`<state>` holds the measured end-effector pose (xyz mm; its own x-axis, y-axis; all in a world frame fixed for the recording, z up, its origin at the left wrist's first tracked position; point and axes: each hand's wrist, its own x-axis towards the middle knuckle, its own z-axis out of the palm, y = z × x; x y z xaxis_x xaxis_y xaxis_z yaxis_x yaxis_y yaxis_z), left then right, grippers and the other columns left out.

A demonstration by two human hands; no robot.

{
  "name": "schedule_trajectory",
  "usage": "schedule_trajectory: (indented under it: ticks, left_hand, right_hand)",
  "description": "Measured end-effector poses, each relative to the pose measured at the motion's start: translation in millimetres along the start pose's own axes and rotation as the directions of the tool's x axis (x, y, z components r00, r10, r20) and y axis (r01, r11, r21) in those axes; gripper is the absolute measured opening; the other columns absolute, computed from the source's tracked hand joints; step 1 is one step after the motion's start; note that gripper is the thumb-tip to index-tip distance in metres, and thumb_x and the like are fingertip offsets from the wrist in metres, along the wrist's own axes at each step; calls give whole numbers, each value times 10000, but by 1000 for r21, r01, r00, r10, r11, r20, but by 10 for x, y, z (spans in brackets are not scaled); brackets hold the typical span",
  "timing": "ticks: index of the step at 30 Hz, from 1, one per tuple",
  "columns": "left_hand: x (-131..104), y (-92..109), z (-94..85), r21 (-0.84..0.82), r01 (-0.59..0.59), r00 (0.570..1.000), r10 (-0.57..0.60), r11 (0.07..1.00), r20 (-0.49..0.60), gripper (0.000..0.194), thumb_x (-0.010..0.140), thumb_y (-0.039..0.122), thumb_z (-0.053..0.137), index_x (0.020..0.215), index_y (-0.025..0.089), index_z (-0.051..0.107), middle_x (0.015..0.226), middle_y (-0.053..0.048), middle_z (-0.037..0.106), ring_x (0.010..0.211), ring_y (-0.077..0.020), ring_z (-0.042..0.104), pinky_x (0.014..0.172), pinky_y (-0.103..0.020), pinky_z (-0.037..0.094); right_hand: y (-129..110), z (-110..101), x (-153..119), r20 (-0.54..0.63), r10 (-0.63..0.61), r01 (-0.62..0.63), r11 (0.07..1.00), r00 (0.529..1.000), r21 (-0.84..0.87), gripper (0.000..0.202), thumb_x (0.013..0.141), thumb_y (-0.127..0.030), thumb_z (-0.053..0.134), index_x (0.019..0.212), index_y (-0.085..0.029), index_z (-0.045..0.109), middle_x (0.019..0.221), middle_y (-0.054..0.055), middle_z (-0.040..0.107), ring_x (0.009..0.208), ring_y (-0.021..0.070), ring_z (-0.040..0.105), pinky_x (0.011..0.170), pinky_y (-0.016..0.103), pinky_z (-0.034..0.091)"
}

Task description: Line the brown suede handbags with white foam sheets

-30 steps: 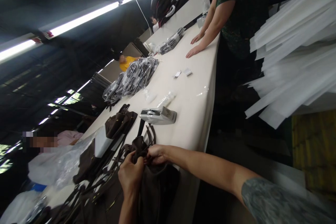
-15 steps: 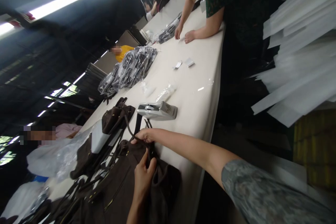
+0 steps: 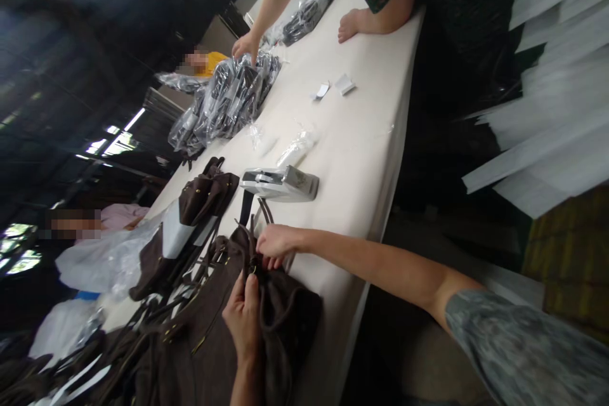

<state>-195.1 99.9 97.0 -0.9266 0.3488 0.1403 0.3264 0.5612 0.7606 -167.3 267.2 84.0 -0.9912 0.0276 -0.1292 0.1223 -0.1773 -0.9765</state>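
A dark brown cloth bag (image 3: 209,330) with a zip, straps and brass fittings lies on the table in front of me. My left hand (image 3: 243,314) is closed on a strap of this bag, thumb beside a small brass buckle (image 3: 253,268). Just above it, my right hand (image 3: 278,244) is closed at the same strap (image 3: 252,235), its fingers curled by the buckle; the fingertips are partly hidden. A grey tape dispenser (image 3: 280,184) stands on the table beyond my right hand.
The white table (image 3: 361,158) runs away from me. Another brown bag (image 3: 190,203) with a white wrap lies left. Bags in clear plastic (image 3: 228,98) are piled farther off, under a co-worker's hand (image 3: 246,47). White sheets (image 3: 561,95) hang at right. Small papers (image 3: 345,84) lie mid-table.
My left hand has moved up-left to the buckle. My right hand has shifted slightly right along the strap. The co-worker's one arm has reached across onto the plastic-wrapped pile. The view has tilted down.
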Motion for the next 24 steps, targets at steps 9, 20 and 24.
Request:
schedule_trajectory:
  ticks: [9, 20, 24]
  left_hand:
    - [48, 317, -202, -107, 162, 957, -182, 981, -227, 560, 565, 415, 715, 1045, 128, 733, 997, -74, 746, 1016, -286, 648, 833, -354, 552]
    - [94, 467, -211, -110, 113, 989, -122, 987, -79, 554, 597, 425, 741, 1081, 155, 724, 998, -57, 749, 995, -261, 660, 914, -371, 524]
    - [98, 432, -192, -66, 73, 997, -74, 995, -3, 541, 641, 420, 719, 1108, 149, 713, 1039, -74, 742, 1012, -267, 663, 936, -381, 519]
  right_hand:
    - [292, 141, -596, -19, -419, 377, 836, 908, -398, 405, 706, 30, 478, 971, -115, 749, 1048, 79, 649, 880, 158, 622, 833, 243, 486]
    - [269, 245, -332, 304, -64, 87, 994, 951, -65, 297, 681, 14, 491, 842, -87, 719, 659, -31, 652, 666, 113, 619, 638, 157, 468]
    - [233, 224, -248, 409, -44, 138, 969, 911, -203, 268, 713, 14, 554, 907, -79, 715, 732, -17, 675, 675, 117, 618, 633, 158, 464]
